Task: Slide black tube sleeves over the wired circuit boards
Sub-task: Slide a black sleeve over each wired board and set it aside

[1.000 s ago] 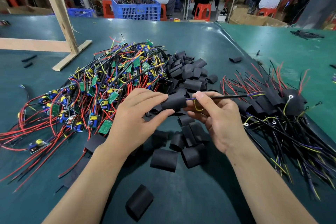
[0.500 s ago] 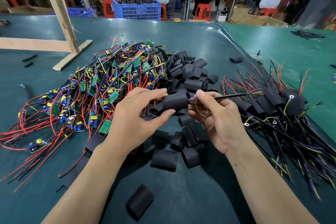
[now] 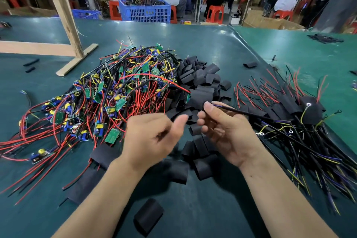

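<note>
Sleeve (image 3: 199, 97) released: your left hand (image 3: 152, 137) has dropped away, loosely open, empty. Right hand (image 3: 226, 129) pinches the cable (image 3: 241, 111); board looks sleeved.

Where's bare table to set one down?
Bare: near edge around the lone sleeve; left strip between wooden frame and board pile. Crowded: sleeve heap behind both hands, finished pile right.
</note>
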Demonstrator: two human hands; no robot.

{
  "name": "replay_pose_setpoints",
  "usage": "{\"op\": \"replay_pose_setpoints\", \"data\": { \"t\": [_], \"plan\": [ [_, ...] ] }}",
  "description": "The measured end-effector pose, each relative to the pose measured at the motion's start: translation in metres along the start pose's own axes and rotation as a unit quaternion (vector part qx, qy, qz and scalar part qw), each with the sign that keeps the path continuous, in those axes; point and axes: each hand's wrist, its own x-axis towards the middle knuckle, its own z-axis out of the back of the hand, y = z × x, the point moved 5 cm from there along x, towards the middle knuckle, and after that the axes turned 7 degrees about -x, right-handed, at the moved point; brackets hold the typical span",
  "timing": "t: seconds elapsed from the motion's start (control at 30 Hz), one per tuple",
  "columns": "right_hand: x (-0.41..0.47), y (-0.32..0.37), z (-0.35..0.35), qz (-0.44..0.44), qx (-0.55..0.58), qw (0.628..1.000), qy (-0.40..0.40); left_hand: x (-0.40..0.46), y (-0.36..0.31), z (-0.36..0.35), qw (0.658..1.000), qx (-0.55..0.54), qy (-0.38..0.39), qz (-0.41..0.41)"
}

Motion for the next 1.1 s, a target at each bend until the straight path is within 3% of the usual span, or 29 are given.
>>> {"op": "replay_pose_setpoints", "data": {
  "t": [0.1, 0.2, 0.3, 0.4, 0.57, 0.77, 0.87, 0.97, 1.1],
  "plan": [
    [-0.002, -0.006, -0.008, -0.025, 0.042, 0.998, 0.025, 0.0, 0.0, -0.014, 0.992, -0.071, 0.032, 0.103],
    [-0.001, -0.011, -0.014, -0.013, -0.001, 0.998, 0.055, -0.002, 0.005, -0.014, 0.983, -0.089, 0.011, 0.161],
    [-0.002, -0.008, -0.017, 0.011, -0.042, 0.998, 0.052, -0.005, 0.011, -0.011, 0.983, -0.034, 0.004, 0.179],
    [-0.003, -0.005, -0.016, 0.043, -0.093, 0.994, 0.037, -0.007, 0.018, -0.015, 0.979, 0.0, 0.054, 0.195],
    [-0.003, -0.009, -0.017, 0.054, -0.17, 0.984, 0.017, -0.014, 0.019, -0.023, 0.968, -0.029, 0.093, 0.233],
    [-0.002, -0.014, -0.019, 0.01, -0.19, 0.981, 0.029, -0.011, 0.024, -0.017, 0.966, -0.01, 0.032, 0.256],
    [-0.002, -0.017, -0.02, 0.002, -0.186, 0.982, 0.024, -0.011, 0.026, -0.011, 0.954, -0.04, -0.034, 0.296],
    [-0.002, -0.018, -0.019, 0.002, -0.18, 0.983, 0.019, -0.011, 0.029, -0.013, 0.936, -0.11, -0.055, 0.33],
    [-0.002, -0.022, -0.02, -0.01, -0.179, 0.983, 0.026, -0.012, 0.027, -0.012, 0.932, -0.124, -0.08, 0.331]
  ]
}}
